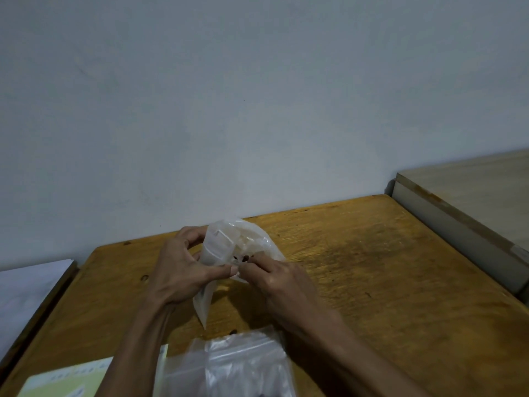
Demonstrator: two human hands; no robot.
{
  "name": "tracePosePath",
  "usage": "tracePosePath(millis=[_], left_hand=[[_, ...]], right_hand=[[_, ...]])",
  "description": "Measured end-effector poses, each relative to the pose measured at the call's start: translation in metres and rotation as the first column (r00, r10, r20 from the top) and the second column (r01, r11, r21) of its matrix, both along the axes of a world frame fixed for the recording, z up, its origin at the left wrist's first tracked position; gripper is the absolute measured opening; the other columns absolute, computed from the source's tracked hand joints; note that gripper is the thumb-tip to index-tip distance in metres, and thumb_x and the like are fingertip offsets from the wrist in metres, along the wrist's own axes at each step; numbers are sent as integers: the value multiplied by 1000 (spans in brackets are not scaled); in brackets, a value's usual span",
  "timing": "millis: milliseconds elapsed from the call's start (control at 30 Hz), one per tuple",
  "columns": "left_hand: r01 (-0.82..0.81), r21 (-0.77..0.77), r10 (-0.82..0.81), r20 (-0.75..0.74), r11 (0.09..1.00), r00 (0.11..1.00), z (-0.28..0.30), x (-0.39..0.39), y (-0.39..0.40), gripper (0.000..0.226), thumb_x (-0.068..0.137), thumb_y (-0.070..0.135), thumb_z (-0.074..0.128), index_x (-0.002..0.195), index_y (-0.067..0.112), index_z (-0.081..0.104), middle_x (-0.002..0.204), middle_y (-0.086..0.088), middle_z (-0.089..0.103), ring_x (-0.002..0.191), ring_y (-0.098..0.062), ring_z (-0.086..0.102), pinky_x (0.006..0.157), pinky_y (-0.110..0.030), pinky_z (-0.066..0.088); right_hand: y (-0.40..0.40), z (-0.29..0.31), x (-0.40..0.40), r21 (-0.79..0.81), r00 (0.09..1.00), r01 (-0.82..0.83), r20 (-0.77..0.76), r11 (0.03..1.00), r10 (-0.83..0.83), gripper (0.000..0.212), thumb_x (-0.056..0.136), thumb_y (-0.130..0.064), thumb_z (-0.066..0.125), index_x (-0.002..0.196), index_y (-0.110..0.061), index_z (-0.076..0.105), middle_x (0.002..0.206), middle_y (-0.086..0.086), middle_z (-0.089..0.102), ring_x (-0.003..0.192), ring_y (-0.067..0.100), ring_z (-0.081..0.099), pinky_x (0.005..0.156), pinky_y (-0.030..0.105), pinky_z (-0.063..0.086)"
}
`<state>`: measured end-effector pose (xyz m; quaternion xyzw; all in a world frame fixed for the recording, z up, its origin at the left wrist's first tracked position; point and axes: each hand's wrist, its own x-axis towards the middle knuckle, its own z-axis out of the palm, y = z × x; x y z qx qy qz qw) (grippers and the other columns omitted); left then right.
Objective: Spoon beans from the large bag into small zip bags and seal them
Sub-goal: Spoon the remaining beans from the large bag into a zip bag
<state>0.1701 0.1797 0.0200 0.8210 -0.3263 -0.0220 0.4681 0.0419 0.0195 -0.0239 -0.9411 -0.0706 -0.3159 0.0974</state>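
Above the middle of the wooden table [372,267], both hands hold a small translucent zip bag [213,253]. My left hand [183,267] grips its left side, with the thumb at the bag's top edge. My right hand [272,279] pinches the same edge right beside that thumb. The bag's lower end hangs down toward the table. Behind it stands a larger clear bag [257,239], in which a few dark beans [243,257] show. No spoon is in view.
A clear zip bag holding a stack of small bags [229,365] lies at the near edge. A pale green printed sheet [71,379] lies at the near left. A white surface [25,287] adjoins on the left and a lighter wooden top [472,202] on the right.
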Motion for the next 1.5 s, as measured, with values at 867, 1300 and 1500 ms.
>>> tracePosePath(millis=[867,1300,1500], left_hand=[[10,-44,-9,8,999,1000,0,-5,-13,95,32,55,89,117,17,68,118,9,63,112,-10,61,92,-36,58],[101,-72,-101,16,992,995,15,-1,-28,85,35,53,89,112,22,71,116,7,66,107,-6,62,73,-10,54],[82,-33,-82,15,996,997,12,1,-9,70,46,20,99,108,24,68,116,2,65,98,11,60,70,-1,49]], right_hand=[[-7,-10,-10,897,848,393,-269,203,-457,34,103,-27,51,74,-17,66,65,2,69,61,14,68,58,32,59],[-7,10,-1,838,836,433,-511,-333,-199,22,96,-10,61,77,-2,70,57,7,69,43,14,59,43,24,52],[-7,11,-5,845,880,377,-455,-379,-139,17,98,-9,59,87,-1,69,59,7,68,43,11,58,42,22,48]])
